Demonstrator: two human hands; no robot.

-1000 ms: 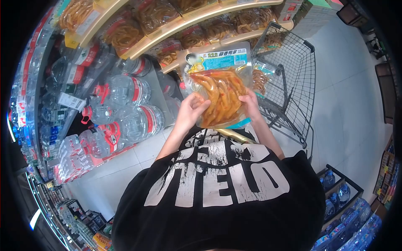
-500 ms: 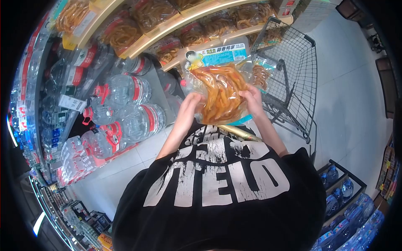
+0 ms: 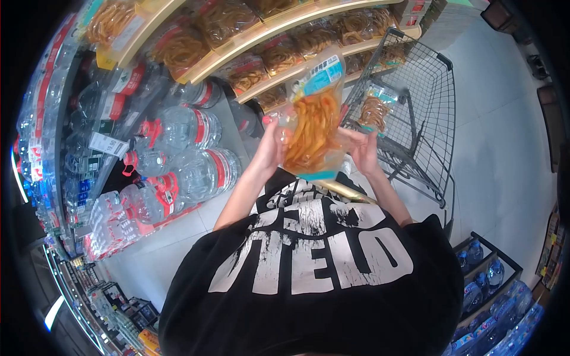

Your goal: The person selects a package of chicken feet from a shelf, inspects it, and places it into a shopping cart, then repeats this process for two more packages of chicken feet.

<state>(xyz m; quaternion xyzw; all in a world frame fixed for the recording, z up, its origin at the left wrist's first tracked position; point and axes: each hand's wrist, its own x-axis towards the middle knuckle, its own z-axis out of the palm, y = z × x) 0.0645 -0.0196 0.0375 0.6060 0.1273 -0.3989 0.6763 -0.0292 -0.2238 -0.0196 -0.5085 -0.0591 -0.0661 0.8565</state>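
Observation:
A clear plastic food package [image 3: 314, 130] with orange-brown pieces inside and a blue-and-white label at its top is held up in front of my chest, turned partly sideways. My left hand [image 3: 271, 142] grips its left edge. My right hand [image 3: 361, 148] is at its right side, fingers apart, some of them reaching behind the package; whether they touch it I cannot tell. Just right of my right hand, a similar package [image 3: 374, 113] lies in a wire shopping cart [image 3: 430, 89].
Wooden shelves [image 3: 261, 35] with packaged food curve across the top. Large water bottles [image 3: 205, 175] with red caps stand at the left, near a price tag [image 3: 108, 144]. Blue-wrapped bottles [image 3: 504, 314] are at the lower right. A light tiled floor [image 3: 493, 148] shows beyond the cart.
The package has turned from facing me to partly sideways. My right hand has shifted from its firm hold on the right edge, and its fingers have spread. My left hand still holds on.

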